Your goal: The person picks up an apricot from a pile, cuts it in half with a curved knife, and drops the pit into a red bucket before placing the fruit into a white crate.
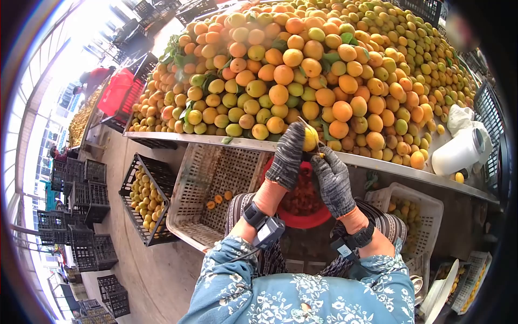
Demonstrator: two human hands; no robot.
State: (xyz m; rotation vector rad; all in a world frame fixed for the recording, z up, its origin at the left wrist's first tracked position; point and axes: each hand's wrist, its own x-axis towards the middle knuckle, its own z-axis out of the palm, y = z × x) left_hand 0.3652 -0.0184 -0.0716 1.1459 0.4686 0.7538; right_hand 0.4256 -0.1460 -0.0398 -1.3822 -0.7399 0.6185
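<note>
My left hand (290,156), in a dark striped knit glove, is closed around a yellow apricot (310,139) just over the table's front edge. A thin pale strip sticks up beside the fruit; what it is I cannot make out. Close against the apricot, my right hand (333,181), gloved alike, has its fingers pinched together. Something small and yellowish shows at its fingertips, too small to name. Beyond both hands rises a large heap of apricots (280,94) with some green leaves. Below them, between my knees, stands a red basin (305,221) with reddish-orange contents.
A pale plastic basket (232,167) with a few apricot halves stands left, beside a black crate (166,197) of apricots. Right are a white crate (431,208) and a white jug (458,151). The metal table edge (216,139) runs across. Stacked black crates (89,194) stand far left.
</note>
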